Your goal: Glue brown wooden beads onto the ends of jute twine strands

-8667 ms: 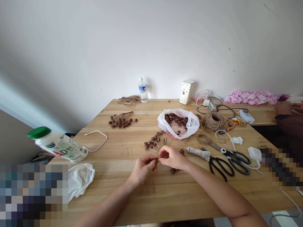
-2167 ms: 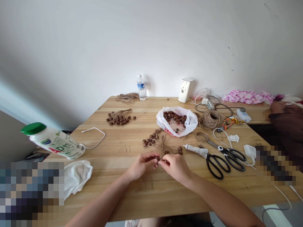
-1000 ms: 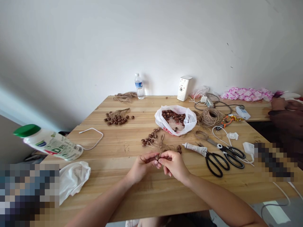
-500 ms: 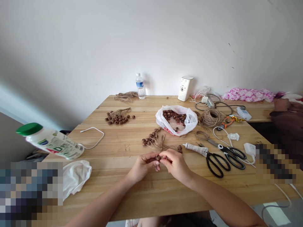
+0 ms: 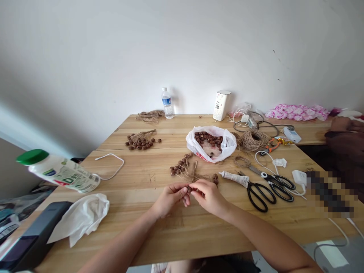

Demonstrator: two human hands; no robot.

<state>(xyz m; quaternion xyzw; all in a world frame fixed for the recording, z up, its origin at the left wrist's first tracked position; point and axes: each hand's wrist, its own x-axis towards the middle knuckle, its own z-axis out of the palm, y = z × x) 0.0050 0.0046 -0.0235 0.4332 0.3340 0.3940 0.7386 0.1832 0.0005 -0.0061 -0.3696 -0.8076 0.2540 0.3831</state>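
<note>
Between the fingertips of my left hand [image 5: 173,197] is a small round brown nut [image 5: 189,189]. My right hand [image 5: 207,195] pinches at the same nut from the other side; whether it grips the nut or a twine end at it is hard to tell. Just beyond my fingers lies a bundle of jute twine [image 5: 193,173] with brown nuts on its strands, some fanned to the left [image 5: 179,166] and a few to the right [image 5: 215,179]. Farther back, a white plastic bag [image 5: 229,144] stands open with many loose nuts [image 5: 209,139] inside.
A finished-looking nut cluster [image 5: 142,142] lies at left back. Right of my hands are a glue tube [image 5: 234,179], two pairs of scissors [image 5: 260,195] and a twine coil [image 5: 254,140]. A green-capped bottle [image 5: 61,172] and crumpled white cloth [image 5: 85,214] sit left; a water bottle [image 5: 167,103] stands behind.
Both hands stay together at the nut, with only small finger shifts. The whole view has moved slightly; the things on the table stay where they were.
</note>
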